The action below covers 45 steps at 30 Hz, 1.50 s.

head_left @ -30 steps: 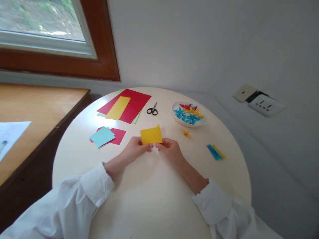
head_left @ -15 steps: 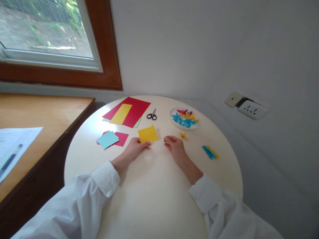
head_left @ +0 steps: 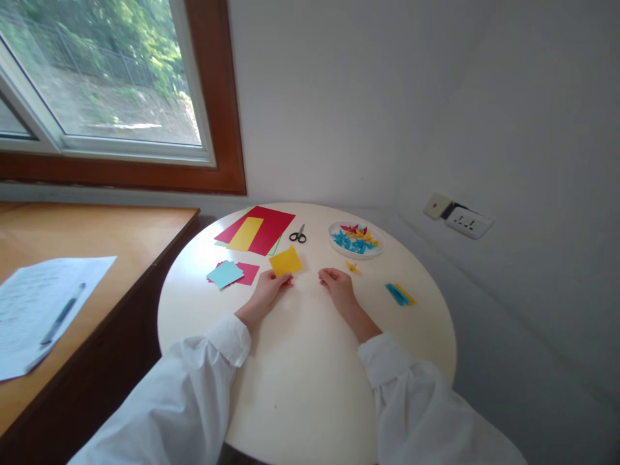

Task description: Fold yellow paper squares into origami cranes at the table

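Between the thumb and fingers of my left hand [head_left: 267,290] is a yellow square of paper [head_left: 285,261], tilted up above the round table. My right hand [head_left: 339,288] is apart from the paper, its fingertips pinched together; anything in them is too small to make out. Just beyond that hand lies a folded yellow paper crane [head_left: 352,266]. Left of my left hand, light blue paper squares [head_left: 226,274] overlap pink-red paper [head_left: 249,273].
A white round dish [head_left: 339,248] holds several red, yellow and blue cranes. Black-handled scissors [head_left: 298,237] lie near red sheets [head_left: 274,226] and a yellow strip [head_left: 245,234]. Folded blue and yellow strips [head_left: 397,294] lie right. A wooden desk [head_left: 159,226] with a pen [head_left: 62,314] stands left.
The camera view has shifted, showing more of the window and desk. My left hand keeps hold of the yellow paper, which is tilted slightly differently; my right hand stays nearly in place.
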Each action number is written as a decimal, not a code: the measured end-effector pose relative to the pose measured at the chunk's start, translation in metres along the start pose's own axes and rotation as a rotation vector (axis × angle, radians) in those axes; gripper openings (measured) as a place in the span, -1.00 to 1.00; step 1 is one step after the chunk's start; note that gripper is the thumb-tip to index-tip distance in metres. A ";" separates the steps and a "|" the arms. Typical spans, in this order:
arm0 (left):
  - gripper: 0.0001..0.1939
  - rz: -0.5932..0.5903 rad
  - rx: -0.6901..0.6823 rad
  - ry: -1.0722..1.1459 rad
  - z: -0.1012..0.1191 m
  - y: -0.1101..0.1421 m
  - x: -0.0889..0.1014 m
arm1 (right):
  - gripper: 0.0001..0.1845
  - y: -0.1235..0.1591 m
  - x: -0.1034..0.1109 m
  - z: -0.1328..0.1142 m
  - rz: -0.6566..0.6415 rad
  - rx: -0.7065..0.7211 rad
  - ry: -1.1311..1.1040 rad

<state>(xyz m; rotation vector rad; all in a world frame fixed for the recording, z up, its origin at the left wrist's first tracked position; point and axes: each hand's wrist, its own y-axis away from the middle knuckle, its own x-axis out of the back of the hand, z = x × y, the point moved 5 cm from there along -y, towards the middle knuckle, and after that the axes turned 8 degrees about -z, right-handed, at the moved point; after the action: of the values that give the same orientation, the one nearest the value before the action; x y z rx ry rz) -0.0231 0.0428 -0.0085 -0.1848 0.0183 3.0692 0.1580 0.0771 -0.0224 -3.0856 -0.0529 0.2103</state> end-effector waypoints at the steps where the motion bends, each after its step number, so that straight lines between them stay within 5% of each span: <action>1: -0.77 0.030 -0.018 -0.043 0.000 0.001 0.001 | -0.76 0.001 -0.001 -0.001 0.001 0.016 0.023; 9: -0.87 0.135 -0.129 -0.297 -0.001 0.008 0.006 | -0.72 0.018 -0.006 -0.007 0.004 0.108 0.120; 20: -0.86 0.108 -0.182 -0.257 0.001 0.016 0.005 | -0.80 0.054 -0.012 -0.001 0.008 0.119 0.169; 31: -0.46 0.137 -0.203 -0.219 0.008 0.036 0.002 | -0.78 0.063 -0.011 -0.004 0.001 0.157 0.181; 45: -0.83 0.134 -0.204 -0.201 0.005 0.034 0.008 | -0.77 0.064 -0.012 -0.007 -0.009 0.164 0.219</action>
<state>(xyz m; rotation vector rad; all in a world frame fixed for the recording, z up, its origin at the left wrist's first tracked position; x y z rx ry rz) -0.0341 0.0094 -0.0045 0.1209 -0.3052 3.2028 0.1489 0.0123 -0.0166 -2.9229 -0.0394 -0.1182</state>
